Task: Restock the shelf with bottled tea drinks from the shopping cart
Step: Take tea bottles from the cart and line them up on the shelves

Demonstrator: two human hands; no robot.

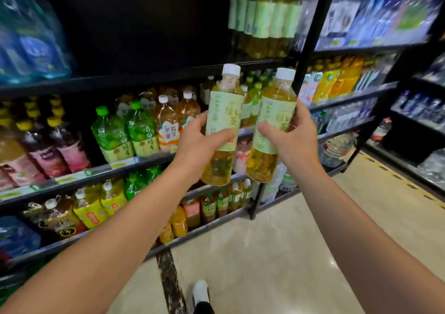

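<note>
- Bottles in transit: the left hand [199,143] grips one tea bottle [222,126] round its pale green label, and the right hand [292,135] grips a second tea bottle [272,130] the same way; both are upright, white caps on top, held side by side in the air in front of the shelf unit [144,167].
- Position of the goods: neither bottle rests on a shelf yet; they hang at the height of the middle shelf, below the upper shelf.
- Likely destination: a row of matching bottles [262,17] stands on the upper shelf [168,73], at its right end against the black upright post [305,56]. This suggests the pair belongs there.
- Progress, as a judgement: the carrying stage is under way and the placing stage is not yet done. The shopping cart is out of view, so the stock left to move cannot be told.
- Open room: the upper shelf looks dark and bare to the left of the matching row, offering space for more bottles.
- Edges to mind: the front lip of the upper shelf lies just above the caps, so the bottles must rise over it; the post bounds the space on the right.
- Crowded zones: the middle shelf [101,169] and the lower shelf [79,235] are packed with other drinks.
- Floor: pale aisle floor [277,253] lies open behind the arms.
</note>
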